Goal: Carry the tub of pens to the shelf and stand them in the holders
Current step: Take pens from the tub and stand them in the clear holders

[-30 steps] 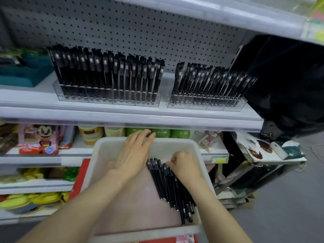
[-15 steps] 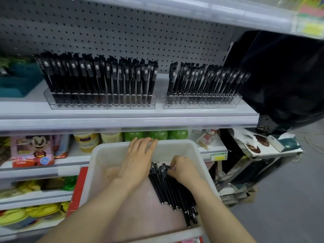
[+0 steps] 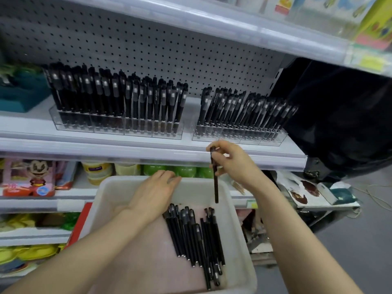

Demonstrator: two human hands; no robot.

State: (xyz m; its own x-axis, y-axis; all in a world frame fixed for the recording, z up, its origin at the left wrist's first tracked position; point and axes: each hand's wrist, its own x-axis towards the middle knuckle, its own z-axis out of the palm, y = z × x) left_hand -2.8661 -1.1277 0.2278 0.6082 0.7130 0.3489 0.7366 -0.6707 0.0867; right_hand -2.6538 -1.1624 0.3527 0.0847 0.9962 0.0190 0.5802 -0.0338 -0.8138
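Observation:
A white plastic tub (image 3: pixel 110 192) sits in front of me below the shelf, with several black pens (image 3: pixel 195 236) lying in its right half. My right hand (image 3: pixel 231 162) pinches one black pen (image 3: pixel 215 183) near its top; the pen hangs upright above the tub, just under the shelf's front edge. My left hand (image 3: pixel 154 192) rests flat with straight fingers inside the tub, left of the loose pens. On the shelf stand two clear holders, a left holder (image 3: pixel 118 126) and a right holder (image 3: pixel 239 132), both packed with black pens.
The grey shelf (image 3: pixel 148 145) has a pegboard back and another shelf above it. A teal box (image 3: pixel 21 96) stands at the far left. Below are green and yellow jars (image 3: pixel 182 169) and a cartoon-printed package (image 3: pixel 31 177). Black fabric (image 3: pixel 343 115) hangs at the right.
My right hand has risen out of the tub with a single pen pinched in it. The left hand has stayed flat in the tub. The view has tilted slightly.

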